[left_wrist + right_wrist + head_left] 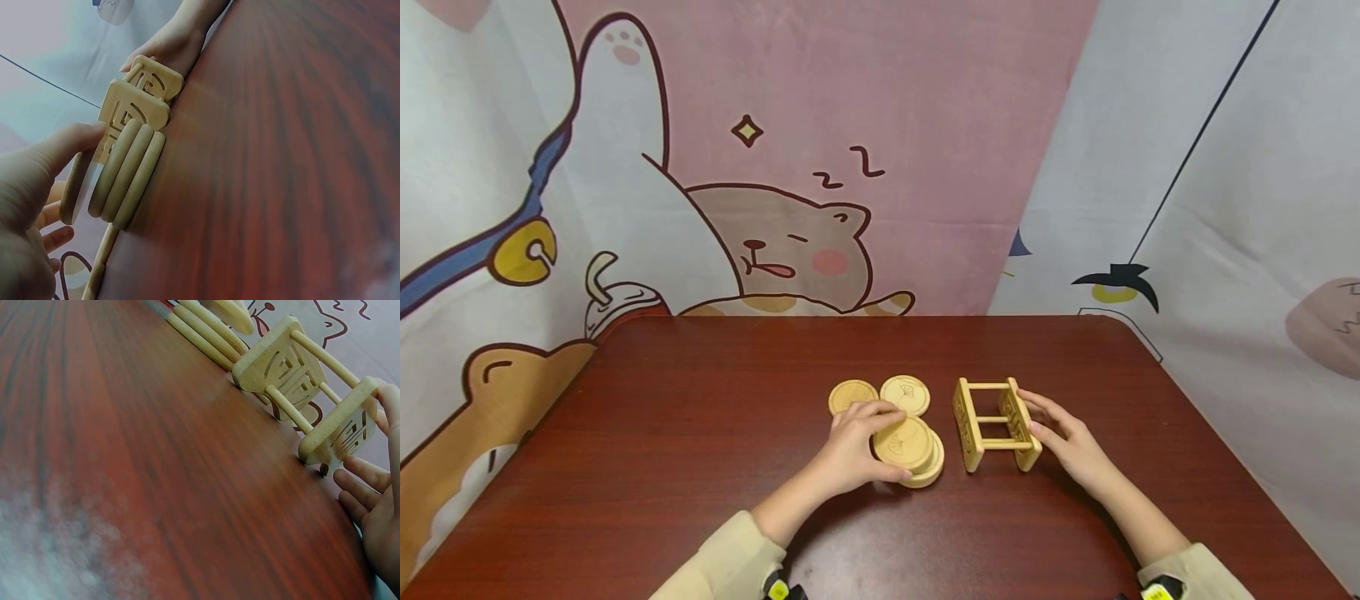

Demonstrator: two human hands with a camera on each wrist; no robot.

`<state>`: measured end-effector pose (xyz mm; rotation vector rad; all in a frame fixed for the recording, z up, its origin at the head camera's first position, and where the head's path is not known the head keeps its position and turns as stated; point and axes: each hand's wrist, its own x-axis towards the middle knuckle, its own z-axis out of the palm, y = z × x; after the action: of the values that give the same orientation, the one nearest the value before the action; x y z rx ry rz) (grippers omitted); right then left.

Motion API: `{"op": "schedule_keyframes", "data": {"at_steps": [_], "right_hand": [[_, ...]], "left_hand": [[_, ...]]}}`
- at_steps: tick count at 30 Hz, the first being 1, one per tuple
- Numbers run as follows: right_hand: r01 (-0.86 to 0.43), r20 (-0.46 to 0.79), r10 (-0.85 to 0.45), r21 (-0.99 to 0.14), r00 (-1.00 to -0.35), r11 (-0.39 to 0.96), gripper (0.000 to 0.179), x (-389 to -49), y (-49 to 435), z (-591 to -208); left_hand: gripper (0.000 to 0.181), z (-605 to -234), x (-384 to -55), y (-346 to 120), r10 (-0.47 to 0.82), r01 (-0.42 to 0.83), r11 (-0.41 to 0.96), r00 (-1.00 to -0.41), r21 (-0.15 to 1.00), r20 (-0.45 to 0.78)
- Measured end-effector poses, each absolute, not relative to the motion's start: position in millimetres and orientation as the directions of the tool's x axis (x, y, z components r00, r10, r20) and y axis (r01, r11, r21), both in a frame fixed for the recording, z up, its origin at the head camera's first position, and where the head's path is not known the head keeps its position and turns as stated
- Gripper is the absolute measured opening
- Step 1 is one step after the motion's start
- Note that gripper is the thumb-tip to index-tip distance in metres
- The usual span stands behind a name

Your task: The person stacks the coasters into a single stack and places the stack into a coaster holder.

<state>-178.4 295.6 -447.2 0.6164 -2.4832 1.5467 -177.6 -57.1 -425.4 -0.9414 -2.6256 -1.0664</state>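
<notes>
My left hand (857, 446) grips a round wooden coaster (901, 443) by its edge, thumb on the near side and fingers on the far side. In the left wrist view a gap separates this held coaster (75, 190) from a stack of three coasters (128, 178). The stack (936, 468) shows partly beneath it in the head view. To the right stands a wooden coaster holder (996, 444) with two carved side panels joined by rods. My right hand (1071, 446) touches its right panel, with several fingers extended beside it in the right wrist view (375, 500).
Two more coasters lie flat beyond the left hand, a darker one (852, 393) and a paler one (906, 393) with a carved design. The reddish-brown tabletop (700, 417) extends to both sides. A printed cartoon curtain (925, 167) hangs behind the table.
</notes>
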Motion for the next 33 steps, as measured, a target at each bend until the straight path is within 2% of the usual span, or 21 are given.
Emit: {"op": "schedule_keyframes", "data": {"at_steps": [33], "right_hand": [[-0.417, 0.335, -0.266, -0.827, -0.904, 0.377, 0.044, -179.3, 296.4, -448.2]], "left_hand": [[0.075, -431.0, -176.8, -45.0, 0.532, 0.609, 0.545, -0.782, 0.577, 0.323]]}}
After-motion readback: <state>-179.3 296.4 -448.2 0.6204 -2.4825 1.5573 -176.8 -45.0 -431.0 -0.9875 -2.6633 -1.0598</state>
